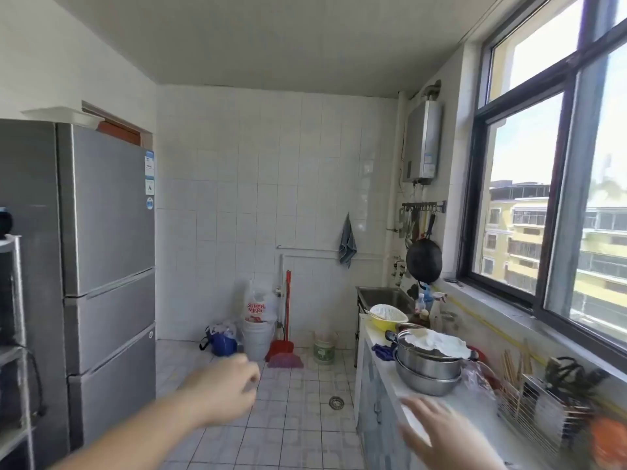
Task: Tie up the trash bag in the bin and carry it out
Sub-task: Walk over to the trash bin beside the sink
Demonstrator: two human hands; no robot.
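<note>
**Reaching into the kitchen, bag far ahead**

Standing against the far tiled wall, the white bin (257, 340) holds a white trash bag (259, 305) with red lettering, its top rising loose above the rim. A blue bag (222, 340) sits just left of it and a red dustpan and broom (283, 351) just right. Both hands are well short of the bin and hold nothing. The left hand (225, 390) is stretched forward over the floor, fingers loosely curled, blurred. The right hand (441, 432) hovers open, fingers spread, above the bench (475, 407) edge, near stacked steel pots (429, 364). A grey fridge (105, 266) stands left.
</note>
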